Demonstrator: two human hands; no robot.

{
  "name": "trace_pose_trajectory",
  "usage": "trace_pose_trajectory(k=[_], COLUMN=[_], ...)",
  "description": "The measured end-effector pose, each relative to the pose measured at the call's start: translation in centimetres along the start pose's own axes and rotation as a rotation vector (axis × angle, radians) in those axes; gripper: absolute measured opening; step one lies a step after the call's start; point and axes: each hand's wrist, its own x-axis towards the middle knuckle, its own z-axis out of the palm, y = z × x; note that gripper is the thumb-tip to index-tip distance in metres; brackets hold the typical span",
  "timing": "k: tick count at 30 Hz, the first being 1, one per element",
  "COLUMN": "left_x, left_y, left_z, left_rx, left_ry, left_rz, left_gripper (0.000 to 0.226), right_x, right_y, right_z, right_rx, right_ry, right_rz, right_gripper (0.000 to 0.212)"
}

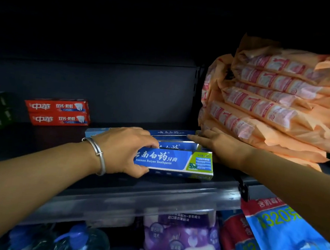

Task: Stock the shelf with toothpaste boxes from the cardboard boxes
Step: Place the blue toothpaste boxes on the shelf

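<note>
My left hand (125,150) gripped the front blue toothpaste box (174,162) on the shelf (116,188); my right hand (220,146), seemingly flat-fingered, touched rear boxes (171,134) beside orange packs (269,104).

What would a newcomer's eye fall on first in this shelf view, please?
Probably the bright blue toothpaste box at the shelf's front, gripped by the left hand, while the right hand touches the blue boxes behind. Next, the orange packets piled at right, and two red toothpaste boxes stacked at back left.

Left hand (126,149) curled, right hand (220,146) flat
</note>
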Motion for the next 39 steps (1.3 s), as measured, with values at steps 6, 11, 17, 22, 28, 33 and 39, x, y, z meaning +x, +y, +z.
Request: trace_pose_trajectory(k=[6,11,17,22,28,33,39], left_x=[0.0,0.2,0.6,1.0,2.1,3.5,4.2], left_y=[-0.1,0.1,-0.1,0.1,1.1,1.8,2.0], left_z=[0.3,0.3,0.5,0.8,1.2,1.7,2.7], left_rx=[-0.011,0.002,0.016,0.02,0.051,0.047,0.009], left_ry=[0.035,0.058,0.037,0.01,-0.032,-0.047,-0.041], left_rz=[0.013,0.012,0.003,-0.025,-0.057,-0.097,-0.148], left_gripper=[0.056,0.051,0.048,0.05,0.052,0.053,0.049], right_x=[0.8,1.1,1.4,2.0,1.6,1.3,0.5], right_y=[0.2,0.3,0.8,0.8,1.2,1.3,0.9], right_z=[-0.1,0.4,0.5,-0.1,-1.0,-0.8,-0.8], right_rx=[-0.068,-0.092,-0.142,-0.121,-0.105,-0.104,-0.111], right_ry=[0.046,0.082,0.136,0.085,0.025,0.048,0.131], right_rz=[-0.019,0.017,0.119,0.139,0.131,0.131,0.069], right_gripper=[0.053,0.053,0.041,0.041,0.052,0.054,0.053])
